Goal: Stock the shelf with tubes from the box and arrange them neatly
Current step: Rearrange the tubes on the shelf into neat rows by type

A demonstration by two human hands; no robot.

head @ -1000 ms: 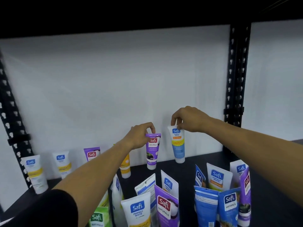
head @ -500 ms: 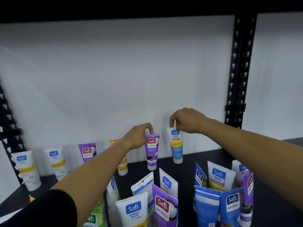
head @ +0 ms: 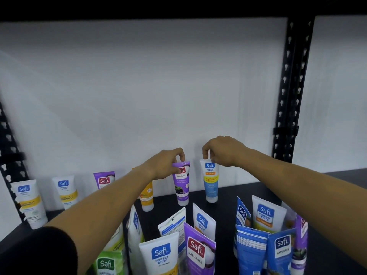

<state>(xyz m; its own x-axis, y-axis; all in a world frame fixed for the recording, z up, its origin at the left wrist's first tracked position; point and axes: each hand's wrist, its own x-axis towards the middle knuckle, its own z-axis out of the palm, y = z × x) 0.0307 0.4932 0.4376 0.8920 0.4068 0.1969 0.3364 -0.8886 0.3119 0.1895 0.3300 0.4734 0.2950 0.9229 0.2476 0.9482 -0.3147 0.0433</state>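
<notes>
My left hand [head: 165, 165] pinches the top edge of a purple Safi Naturals tube [head: 181, 184] that stands cap-down on the black shelf [head: 238, 192] against the white back wall. My right hand [head: 222, 150] pinches the top of a white and blue Safi Perfect White tube [head: 211, 181] standing just to the right of it. An orange tube [head: 147, 196] stands left of the purple one, partly hidden by my left forearm. Further left in the same back row stand a purple tube [head: 103, 180] and two white and yellow tubes [head: 66, 192] [head: 29, 201].
Several more tubes stand crowded in the foreground, among them a white one [head: 161, 255], a purple one [head: 198, 251] and blue ones [head: 250, 253]. A black slotted upright [head: 292, 86] rises at the right, another [head: 10, 155] at the left. A dark shelf board spans the top.
Both hands stay on the tops of their tubes. The view has shifted slightly, so the tubes and hands sit a little lower and further left in frame.
</notes>
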